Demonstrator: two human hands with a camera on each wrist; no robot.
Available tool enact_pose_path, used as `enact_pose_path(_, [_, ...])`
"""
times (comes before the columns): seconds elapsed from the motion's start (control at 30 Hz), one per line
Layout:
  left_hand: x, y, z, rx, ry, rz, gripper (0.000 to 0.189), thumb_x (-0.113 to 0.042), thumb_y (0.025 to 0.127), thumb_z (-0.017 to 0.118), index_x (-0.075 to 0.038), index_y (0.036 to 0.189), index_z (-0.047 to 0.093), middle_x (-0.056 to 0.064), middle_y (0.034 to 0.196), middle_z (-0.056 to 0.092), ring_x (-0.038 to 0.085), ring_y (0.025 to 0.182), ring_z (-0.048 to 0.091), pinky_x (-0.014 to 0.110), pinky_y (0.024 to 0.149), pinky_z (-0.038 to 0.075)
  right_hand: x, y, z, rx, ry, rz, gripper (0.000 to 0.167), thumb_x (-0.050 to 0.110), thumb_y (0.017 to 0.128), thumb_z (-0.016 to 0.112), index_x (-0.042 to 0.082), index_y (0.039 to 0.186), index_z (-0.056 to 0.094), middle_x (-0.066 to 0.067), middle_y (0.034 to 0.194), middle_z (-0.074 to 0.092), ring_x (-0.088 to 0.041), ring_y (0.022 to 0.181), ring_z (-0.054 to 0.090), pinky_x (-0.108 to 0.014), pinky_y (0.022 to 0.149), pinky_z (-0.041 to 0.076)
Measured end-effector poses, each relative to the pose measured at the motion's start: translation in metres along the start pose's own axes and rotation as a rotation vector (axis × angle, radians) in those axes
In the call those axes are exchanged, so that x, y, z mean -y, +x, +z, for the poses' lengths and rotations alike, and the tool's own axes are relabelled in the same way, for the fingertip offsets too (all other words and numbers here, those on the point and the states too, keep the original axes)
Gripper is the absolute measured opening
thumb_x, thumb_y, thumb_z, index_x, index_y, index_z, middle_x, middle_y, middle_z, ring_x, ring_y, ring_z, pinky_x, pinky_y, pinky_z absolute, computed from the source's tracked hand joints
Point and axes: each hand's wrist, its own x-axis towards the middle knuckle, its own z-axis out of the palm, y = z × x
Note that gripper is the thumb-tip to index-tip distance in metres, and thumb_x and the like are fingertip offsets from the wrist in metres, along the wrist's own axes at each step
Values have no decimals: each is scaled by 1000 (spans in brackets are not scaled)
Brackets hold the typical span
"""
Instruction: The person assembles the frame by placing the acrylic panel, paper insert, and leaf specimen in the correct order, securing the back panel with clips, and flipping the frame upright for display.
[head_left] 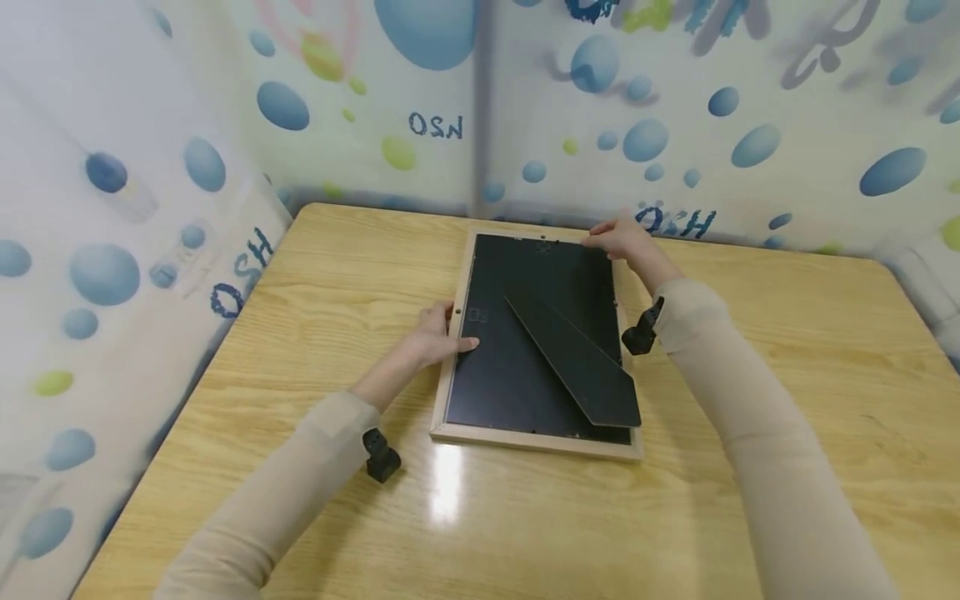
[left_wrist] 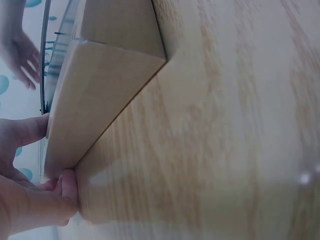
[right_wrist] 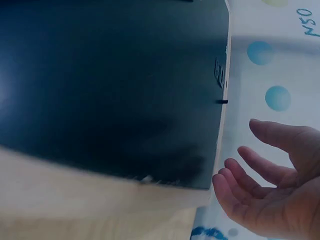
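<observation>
A picture frame (head_left: 442, 410) of pale wood lies face down on the table, its black backing board (head_left: 495, 375) uppermost. The black easel stand (head_left: 577, 358) on that board slants toward the near right corner. At the frame's left side, my left hand (head_left: 435, 337) grips the edge, thumb over the top and fingers against the outer side; the left wrist view also shows these fingers (left_wrist: 69, 190) low by the tabletop. My right hand (head_left: 621, 240) hovers by the far right corner. In the right wrist view its fingers (right_wrist: 245, 185) are loosely bent and hold nothing.
The wooden table (head_left: 315, 292) extends to both sides of the frame and in front of it. A curtain-like wall (head_left: 525, 108) with blue and green dots stands right behind the table, another along its left. Small metal tabs (right_wrist: 222, 102) line the frame's inner edge.
</observation>
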Motion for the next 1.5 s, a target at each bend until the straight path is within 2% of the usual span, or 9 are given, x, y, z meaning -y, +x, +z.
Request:
enact_pose_path(0.47, [3, 5, 13, -21, -54, 15, 78, -20, 81, 69, -4, 141, 22, 20, 141, 23, 31, 126, 35, 41, 109, 31, 8, 30, 3, 27, -354, 15, 56, 42, 90, 50, 0, 126, 53, -22, 142, 35, -38, 128, 35, -48, 105, 34])
enact_pose_path(0.57, [2, 5, 13, -19, -56, 21, 78, -20, 80, 69, -4, 141, 22, 20, 141, 23, 31, 126, 34, 41, 109, 30, 2, 39, 1, 45, -338, 18, 54, 48, 86, 55, 2, 113, 62, -21, 140, 37, -37, 124, 38, -47, 103, 37])
enact_pose_path(0.63, [2, 4, 12, -19, -64, 21, 78, -19, 80, 69, -4, 141, 23, 20, 141, 23, 31, 126, 34, 41, 109, 29, -3, 46, 0, 51, -292, 2, 51, 55, 79, 61, 5, 89, 67, -19, 120, 50, -33, 106, 47, -42, 92, 44])
enact_pose_path(0.7, [1, 4, 10, -21, -80, 23, 78, -18, 80, 69, -4, 141, 23, 20, 140, 22, 31, 126, 34, 40, 109, 29, -3, 50, -1, 93, -273, -5, 58, 58, 76, 62, 2, 93, 65, -20, 123, 47, -34, 109, 45, -42, 94, 43])
enact_pose_path(0.77, [1, 3, 9, -22, -90, 17, 78, -17, 80, 69, -4, 141, 23, 19, 141, 22, 31, 126, 35, 40, 108, 30, 0, 52, -1, 164, -236, 15, 69, 57, 78, 60, -1, 114, 58, -22, 133, 39, -35, 119, 40, -43, 101, 37])
enact_pose_path(0.87, [1, 1, 6, -24, -102, 5, 78, -17, 80, 69, -5, 142, 22, 19, 141, 21, 30, 125, 36, 40, 107, 32, 9, 49, -1, 270, -182, 87, 91, 51, 86, 53, 0, 145, 8, -20, 153, -2, -37, 140, 6, -48, 114, 14])
enact_pose_path(0.97, [1, 0, 3, -25, -114, -2, 79, -17, 81, 69, -5, 142, 20, 19, 141, 20, 30, 126, 36, 40, 107, 32, 16, 48, 1, 335, -101, 164, 94, 46, 89, 49, 6, 144, -16, -16, 152, -17, -35, 140, -7, -49, 115, 5])
enact_pose_path(1.3, [0, -1, 0, -40, -85, -14, 79, -17, 81, 68, -4, 142, 20, 19, 142, 19, 30, 127, 33, 40, 109, 30, 14, 61, 12, 303, -141, 213, 92, 49, 90, 44, 4, 144, -15, -17, 152, -15, -36, 141, -4, -47, 116, 6])
enact_pose_path(1.5, [-1, 1, 3, -36, -81, -16, 80, -19, 81, 68, -5, 143, 19, 19, 142, 19, 30, 127, 34, 40, 108, 30, 13, 60, 8, 363, -118, 202, 84, 44, 93, 42, 8, 145, -12, -17, 151, -18, -37, 140, -8, -49, 115, 4])
